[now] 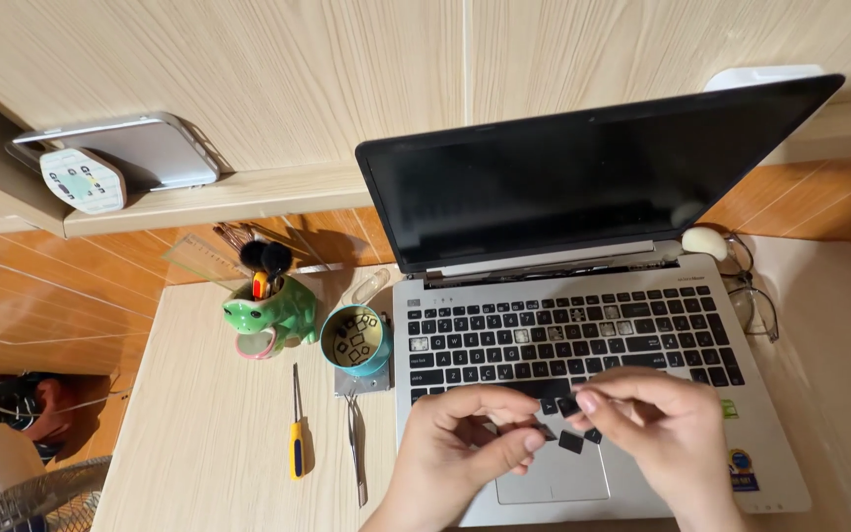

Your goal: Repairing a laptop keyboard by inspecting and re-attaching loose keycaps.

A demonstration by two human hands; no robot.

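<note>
**Two hands over a laptop, black keycaps between the fingertips**

The pale wooden desk (209, 443) fills the lower part of the view, with a wood-panelled wall behind it at 12 o'clock. On the desk, at about 3 o'clock from the middle, stands an open silver laptop (770, 433) with a dark screen (563, 177); its black keyboard (563, 340) shows several bare gaps where caps are missing.

The left hand (460, 448) and the right hand (667, 429) meet over the palm rest, at 6 o'clock from the keyboard. The right thumb and forefinger are pinched together on a small black keycap (567, 406). The left fingers are curled in, with the thumb pressed towards the forefinger close by another small black piece (548, 432); I cannot tell whether they actually grip it. More loose keycaps (571, 442) lie on the touchpad (554, 473), just below the fingertips.

At 9 o'clock from the laptop sits a teal cup (357, 340) with black keycaps inside, standing on a small grey plate. Beside it, further towards 9 o'clock, is a green frog-shaped holder (273, 315) with pens in it. At 6 o'clock from the frog lies a yellow-handled screwdriver (296, 433), and just right of that a pair of metal tweezers (357, 443). A pair of glasses (751, 296) rests at the laptop's far right corner.
</note>
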